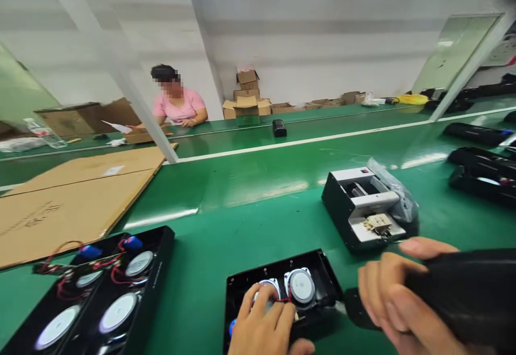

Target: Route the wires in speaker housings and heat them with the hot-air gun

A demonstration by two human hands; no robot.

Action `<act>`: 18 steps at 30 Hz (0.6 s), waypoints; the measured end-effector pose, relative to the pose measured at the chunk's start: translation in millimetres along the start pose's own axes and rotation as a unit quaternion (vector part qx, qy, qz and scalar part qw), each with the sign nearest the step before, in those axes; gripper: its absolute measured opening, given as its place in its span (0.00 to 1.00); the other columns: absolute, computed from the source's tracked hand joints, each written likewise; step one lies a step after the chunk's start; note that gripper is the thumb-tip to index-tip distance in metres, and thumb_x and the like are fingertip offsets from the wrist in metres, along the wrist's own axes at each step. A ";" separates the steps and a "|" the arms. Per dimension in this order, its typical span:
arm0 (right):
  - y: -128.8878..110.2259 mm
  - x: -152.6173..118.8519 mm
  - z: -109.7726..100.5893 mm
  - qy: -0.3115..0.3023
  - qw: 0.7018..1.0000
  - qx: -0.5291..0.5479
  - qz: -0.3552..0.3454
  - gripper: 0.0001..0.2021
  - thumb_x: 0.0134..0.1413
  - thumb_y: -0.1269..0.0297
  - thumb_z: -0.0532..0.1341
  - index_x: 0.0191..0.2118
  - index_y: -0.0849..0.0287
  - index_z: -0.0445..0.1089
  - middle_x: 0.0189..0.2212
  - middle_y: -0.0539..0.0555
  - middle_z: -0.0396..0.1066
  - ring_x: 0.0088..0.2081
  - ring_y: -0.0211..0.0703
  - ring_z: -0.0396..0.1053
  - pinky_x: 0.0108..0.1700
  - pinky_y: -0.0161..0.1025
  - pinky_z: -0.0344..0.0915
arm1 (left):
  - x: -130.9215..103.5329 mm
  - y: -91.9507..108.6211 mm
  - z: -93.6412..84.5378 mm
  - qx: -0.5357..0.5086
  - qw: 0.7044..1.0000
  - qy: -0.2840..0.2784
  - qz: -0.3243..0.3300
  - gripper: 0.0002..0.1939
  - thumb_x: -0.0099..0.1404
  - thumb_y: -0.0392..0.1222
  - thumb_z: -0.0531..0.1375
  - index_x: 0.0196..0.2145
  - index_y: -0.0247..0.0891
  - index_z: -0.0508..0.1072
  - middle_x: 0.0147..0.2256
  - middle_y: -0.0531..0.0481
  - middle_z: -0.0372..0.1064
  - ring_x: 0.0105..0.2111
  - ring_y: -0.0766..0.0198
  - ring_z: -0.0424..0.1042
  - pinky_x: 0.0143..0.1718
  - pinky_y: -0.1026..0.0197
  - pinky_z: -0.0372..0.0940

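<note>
A black speaker housing [322,269] lies open on the green table, with round silver drivers inside. My left hand [264,320] reaches into it with bent, spread fingers that rest over one driver and some wires. Whether those fingers pinch a small part is hidden. At the right, my right hand [403,296] is wrapped round a dark black object [475,290], blurred, that runs out of the frame. Its narrow black end is close to the housing's right side. The other driver [301,286] shows uncovered between my hands.
Two black housings [161,269] with drivers and blue cells lie at the left, below flat cardboard [80,194]. A white and black device [363,204] stands right of centre. Across the table [242,169] sits a person in pink [181,105]. More black housings [484,167] lie far right.
</note>
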State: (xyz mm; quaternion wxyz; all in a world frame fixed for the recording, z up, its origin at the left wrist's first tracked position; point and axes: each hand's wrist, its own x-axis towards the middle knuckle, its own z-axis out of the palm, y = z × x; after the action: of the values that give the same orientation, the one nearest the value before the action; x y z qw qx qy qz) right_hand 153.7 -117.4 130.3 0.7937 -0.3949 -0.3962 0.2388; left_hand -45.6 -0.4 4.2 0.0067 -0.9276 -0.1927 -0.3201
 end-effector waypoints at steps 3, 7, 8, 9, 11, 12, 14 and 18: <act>6.1 -3.3 15.6 0.012 0.998 -0.033 0.053 0.16 0.73 0.57 0.66 0.59 0.39 0.64 0.23 0.41 0.67 0.22 0.36 0.63 0.26 0.37 0.60 | -3.7 2.5 1.0 -0.011 1.000 -0.024 0.000 0.14 0.79 0.53 0.57 0.38 0.44 0.71 0.30 0.56 0.77 0.40 0.55 0.79 0.50 0.49 0.73; 17.5 -9.6 21.7 0.021 0.995 -0.031 0.090 0.20 0.71 0.53 0.67 0.60 0.41 0.60 0.23 0.39 0.64 0.22 0.35 0.61 0.26 0.37 0.59 | -4.2 4.3 -0.4 -0.011 0.999 -0.044 0.023 0.09 0.77 0.45 0.61 0.37 0.43 0.68 0.29 0.56 0.75 0.36 0.57 0.77 0.42 0.52 0.73; 21.0 -10.5 21.4 0.015 0.996 -0.032 0.088 0.19 0.71 0.54 0.67 0.60 0.42 0.61 0.23 0.39 0.63 0.21 0.35 0.60 0.26 0.37 0.58 | -3.3 4.4 -1.6 -0.009 0.999 -0.043 0.022 0.09 0.77 0.44 0.61 0.37 0.43 0.68 0.29 0.56 0.75 0.35 0.57 0.77 0.42 0.53 0.73; 24.7 -11.0 20.8 0.007 0.996 -0.037 0.083 0.19 0.71 0.54 0.67 0.59 0.43 0.61 0.23 0.39 0.63 0.21 0.35 0.59 0.25 0.37 0.57 | -1.9 4.5 -3.0 -0.008 0.999 -0.042 0.021 0.09 0.77 0.44 0.60 0.37 0.43 0.68 0.29 0.56 0.75 0.35 0.57 0.77 0.42 0.53 0.73; 31.6 -11.3 19.2 -0.010 0.996 -0.049 0.072 0.17 0.71 0.54 0.67 0.58 0.44 0.62 0.23 0.40 0.63 0.21 0.36 0.60 0.25 0.38 0.58 | 1.4 4.9 -5.7 -0.008 0.999 -0.040 0.019 0.09 0.79 0.44 0.58 0.37 0.43 0.68 0.29 0.56 0.74 0.35 0.57 0.77 0.42 0.53 0.73; 34.5 -11.3 18.5 -0.017 0.996 -0.055 0.069 0.17 0.71 0.55 0.67 0.58 0.45 0.63 0.23 0.40 0.63 0.21 0.37 0.60 0.25 0.38 0.59 | 3.1 5.1 -6.8 -0.008 0.999 -0.040 0.019 0.10 0.79 0.44 0.57 0.37 0.43 0.67 0.29 0.56 0.74 0.34 0.57 0.77 0.41 0.53 0.73; 39.1 -11.4 18.1 -0.027 0.995 -0.063 0.068 0.16 0.72 0.55 0.66 0.58 0.45 0.64 0.23 0.41 0.63 0.22 0.38 0.61 0.26 0.39 0.60 | 5.7 5.7 -8.5 -0.007 0.999 -0.043 0.020 0.11 0.80 0.44 0.56 0.37 0.43 0.67 0.29 0.56 0.74 0.34 0.58 0.76 0.41 0.53 0.73; 43.5 -13.1 22.2 -0.023 0.996 -0.062 0.067 0.15 0.72 0.56 0.67 0.58 0.46 0.65 0.24 0.41 0.64 0.22 0.37 0.61 0.25 0.38 0.60 | 7.0 6.9 -10.3 -0.008 0.998 -0.051 0.020 0.10 0.79 0.44 0.58 0.37 0.43 0.67 0.29 0.55 0.74 0.34 0.58 0.76 0.40 0.53 0.73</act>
State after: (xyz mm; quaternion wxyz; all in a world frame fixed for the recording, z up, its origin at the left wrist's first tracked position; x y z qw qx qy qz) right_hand 125.2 -91.8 97.3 0.7407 -0.4635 -0.4008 0.2755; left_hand -44.1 -5.7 17.3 -0.0043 -0.9462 -0.1719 -0.2742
